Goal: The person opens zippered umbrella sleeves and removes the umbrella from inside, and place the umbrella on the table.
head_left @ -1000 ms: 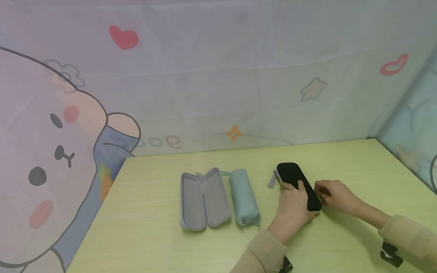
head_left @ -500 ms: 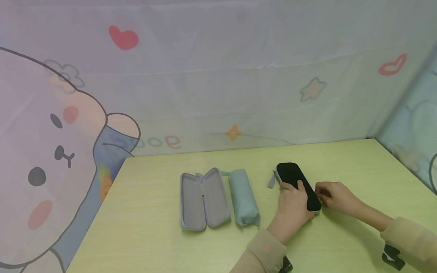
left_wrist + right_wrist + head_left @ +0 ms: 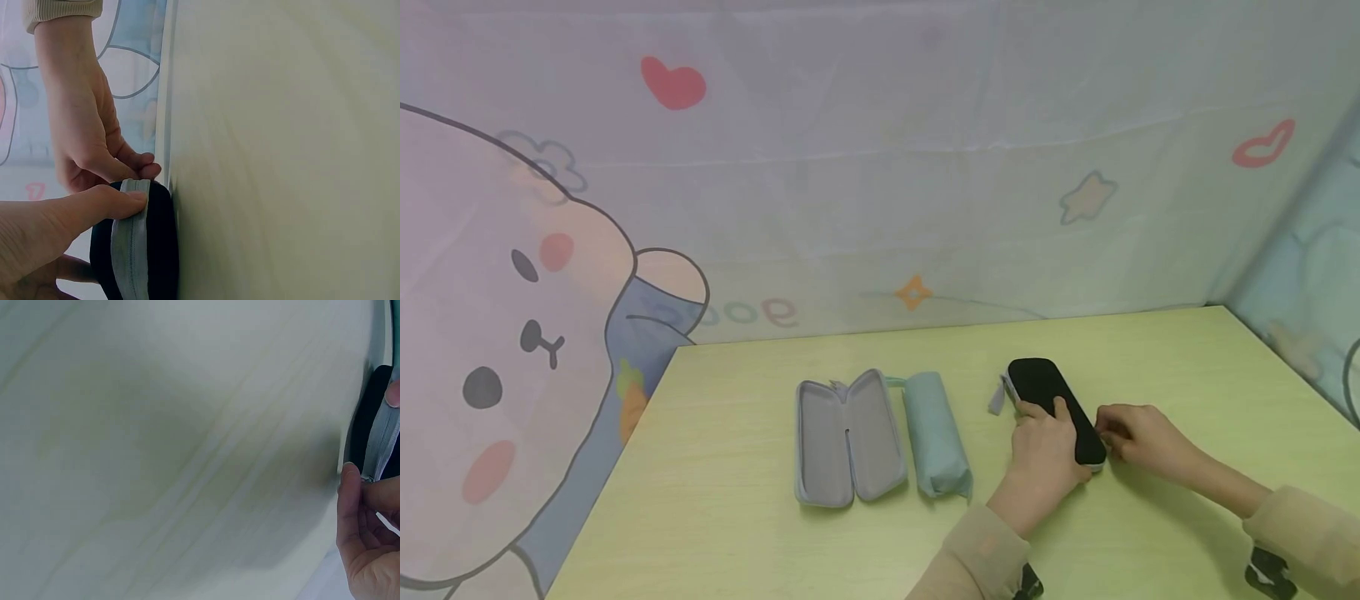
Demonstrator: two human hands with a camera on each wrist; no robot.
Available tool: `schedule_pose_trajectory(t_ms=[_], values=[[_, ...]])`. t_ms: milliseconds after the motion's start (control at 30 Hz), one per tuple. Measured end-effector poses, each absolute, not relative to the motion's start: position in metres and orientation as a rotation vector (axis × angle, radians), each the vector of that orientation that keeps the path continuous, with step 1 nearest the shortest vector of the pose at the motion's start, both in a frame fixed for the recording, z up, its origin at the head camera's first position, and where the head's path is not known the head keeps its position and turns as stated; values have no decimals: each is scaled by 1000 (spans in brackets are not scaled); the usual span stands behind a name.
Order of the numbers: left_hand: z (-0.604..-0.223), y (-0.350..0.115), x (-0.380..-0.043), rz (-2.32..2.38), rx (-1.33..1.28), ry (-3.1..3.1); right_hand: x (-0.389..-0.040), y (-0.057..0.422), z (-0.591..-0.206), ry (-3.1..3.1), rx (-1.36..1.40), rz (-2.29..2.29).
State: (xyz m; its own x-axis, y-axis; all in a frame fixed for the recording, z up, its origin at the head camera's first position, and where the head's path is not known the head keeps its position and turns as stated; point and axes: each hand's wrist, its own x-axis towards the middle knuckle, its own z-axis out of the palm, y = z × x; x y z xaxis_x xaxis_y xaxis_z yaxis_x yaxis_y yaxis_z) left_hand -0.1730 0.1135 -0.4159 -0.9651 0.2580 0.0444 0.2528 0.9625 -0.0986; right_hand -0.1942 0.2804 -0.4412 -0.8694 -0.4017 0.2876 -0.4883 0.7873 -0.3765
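A black zip case (image 3: 1039,380) with a grey zipper band (image 3: 130,256) lies on the table at right of centre in the head view. My left hand (image 3: 1043,454) grips it, fingers over the top and thumb pressed on the near end of the band. Against the case's right side, my right hand (image 3: 1153,440) pinches at the zipper with thumb and forefinger. In the right wrist view the metal slider (image 3: 367,479) shows right at those fingertips; the pull itself is hidden by them. A grey tab (image 3: 997,397) sticks out at the case's far left corner.
Left of the black case lies a closed pale-green pouch (image 3: 936,437). Beside that, a grey-lined case (image 3: 826,446) stands spread open. The yellow-green table (image 3: 722,517) ends at a printed cloth backdrop (image 3: 865,183) behind.
My right hand has slid slightly along the case's right side, toward the near end. The left hand and the black case stay in place.
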Motion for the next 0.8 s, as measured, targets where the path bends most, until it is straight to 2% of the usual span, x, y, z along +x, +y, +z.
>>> schedule_pose_trajectory(t_ms=[800], values=[[-416, 123, -169, 335, -351, -2997, -184, 279, -445, -2761, 657, 733]])
